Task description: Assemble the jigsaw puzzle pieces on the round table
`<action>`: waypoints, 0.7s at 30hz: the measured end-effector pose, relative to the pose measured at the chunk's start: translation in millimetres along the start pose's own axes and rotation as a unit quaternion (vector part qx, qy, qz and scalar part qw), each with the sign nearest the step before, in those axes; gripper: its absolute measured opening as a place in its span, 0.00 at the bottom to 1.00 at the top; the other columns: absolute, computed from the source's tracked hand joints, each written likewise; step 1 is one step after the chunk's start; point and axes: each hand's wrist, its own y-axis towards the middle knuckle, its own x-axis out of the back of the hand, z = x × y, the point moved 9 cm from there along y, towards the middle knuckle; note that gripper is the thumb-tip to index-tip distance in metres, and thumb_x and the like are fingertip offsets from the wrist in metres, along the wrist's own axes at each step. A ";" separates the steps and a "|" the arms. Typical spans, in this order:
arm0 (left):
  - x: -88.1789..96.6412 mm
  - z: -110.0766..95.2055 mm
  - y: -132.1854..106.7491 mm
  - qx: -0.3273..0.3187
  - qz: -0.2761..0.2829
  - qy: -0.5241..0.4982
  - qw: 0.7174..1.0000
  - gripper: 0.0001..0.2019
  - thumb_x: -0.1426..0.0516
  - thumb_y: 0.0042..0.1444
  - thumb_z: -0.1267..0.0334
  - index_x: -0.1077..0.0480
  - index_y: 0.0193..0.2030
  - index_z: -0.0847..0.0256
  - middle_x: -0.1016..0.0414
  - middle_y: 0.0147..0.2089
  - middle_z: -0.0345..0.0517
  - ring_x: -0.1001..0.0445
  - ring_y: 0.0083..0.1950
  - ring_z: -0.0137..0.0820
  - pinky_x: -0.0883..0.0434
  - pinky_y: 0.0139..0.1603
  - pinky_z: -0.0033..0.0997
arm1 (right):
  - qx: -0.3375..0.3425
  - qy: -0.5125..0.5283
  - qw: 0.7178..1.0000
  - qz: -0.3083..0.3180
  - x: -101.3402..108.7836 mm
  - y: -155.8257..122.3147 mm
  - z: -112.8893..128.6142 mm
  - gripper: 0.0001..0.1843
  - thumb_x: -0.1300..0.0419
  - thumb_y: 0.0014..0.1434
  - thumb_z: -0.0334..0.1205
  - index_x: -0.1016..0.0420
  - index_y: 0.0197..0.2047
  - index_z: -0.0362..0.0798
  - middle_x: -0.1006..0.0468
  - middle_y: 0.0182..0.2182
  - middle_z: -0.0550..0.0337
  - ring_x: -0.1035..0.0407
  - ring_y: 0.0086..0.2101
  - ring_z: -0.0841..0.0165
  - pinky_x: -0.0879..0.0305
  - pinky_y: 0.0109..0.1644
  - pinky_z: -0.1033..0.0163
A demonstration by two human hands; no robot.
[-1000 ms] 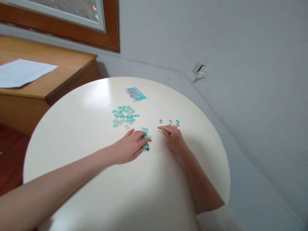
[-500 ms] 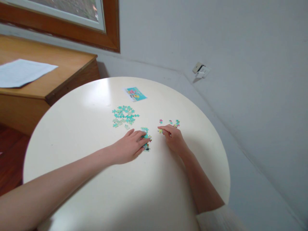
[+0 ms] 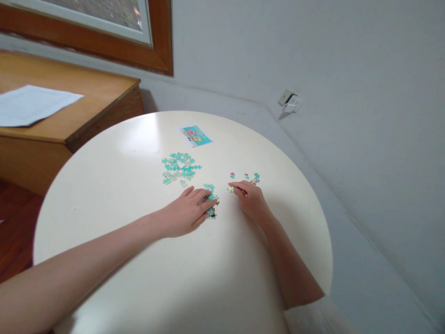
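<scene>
My left hand (image 3: 187, 211) lies with its fingers spread over a joined strip of jigsaw puzzle (image 3: 210, 189), covering much of it. To the right, my right hand (image 3: 253, 199) pinches a yellowish puzzle piece (image 3: 231, 189) between thumb and forefinger, close to the tabletop. A narrow gap separates that piece from the joined strip. Beyond the right hand lie several loose pieces (image 3: 256, 176), teal and pink, one of them partly hidden by the fingers. A spread of teal and pale green puzzle pieces (image 3: 179, 167) sits behind my left hand.
Everything rests on a round white table (image 3: 139, 287). A colourful picture card (image 3: 196, 136) lies toward its far edge. At the left stands a wooden cabinet (image 3: 100, 88) with white paper (image 3: 34, 106) on it. A socket with a white plug (image 3: 292, 103) is on the wall.
The pinched puzzle piece has shifted or turned very slightly in my right hand. My left hand keeps its place on the joined strip.
</scene>
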 end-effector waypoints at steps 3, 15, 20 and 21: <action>0.0 0.3 0.1 0.002 0.005 0.000 1.000 0.19 0.53 0.60 0.64 0.40 0.58 0.61 0.38 0.56 0.57 0.39 0.57 0.42 0.42 0.59 0.50 | -0.005 0.004 1.000 -0.001 -0.4 0.0 -1.0 0.14 0.50 0.56 0.32 0.23 0.38 0.48 0.21 0.35 0.55 0.28 0.36 0.66 0.34 0.43 0.60; -2.1 0.9 0.3 0.005 0.008 0.000 1.000 0.19 0.53 0.60 0.64 0.40 0.58 0.61 0.38 0.56 0.57 0.39 0.57 0.41 0.43 0.59 0.49 | -0.028 0.007 1.000 -0.006 0.0 -0.9 -3.9 0.12 0.48 0.54 0.33 0.23 0.36 0.49 0.20 0.35 0.57 0.27 0.35 0.67 0.33 0.42 0.61; -1.4 0.3 0.3 0.003 0.009 0.001 1.000 0.19 0.53 0.60 0.64 0.40 0.58 0.61 0.38 0.56 0.57 0.39 0.57 0.41 0.43 0.59 0.49 | -0.037 0.008 0.999 -0.006 0.0 -1.4 -4.2 0.12 0.47 0.54 0.33 0.23 0.36 0.48 0.20 0.35 0.56 0.27 0.34 0.67 0.32 0.42 0.61; -1.2 0.3 0.3 0.003 0.009 0.001 1.000 0.19 0.53 0.60 0.64 0.40 0.58 0.61 0.38 0.56 0.57 0.39 0.57 0.41 0.43 0.59 0.48 | -0.038 0.009 0.999 -0.005 0.1 -1.5 -4.0 0.12 0.47 0.54 0.33 0.23 0.36 0.48 0.20 0.35 0.56 0.27 0.34 0.67 0.32 0.42 0.61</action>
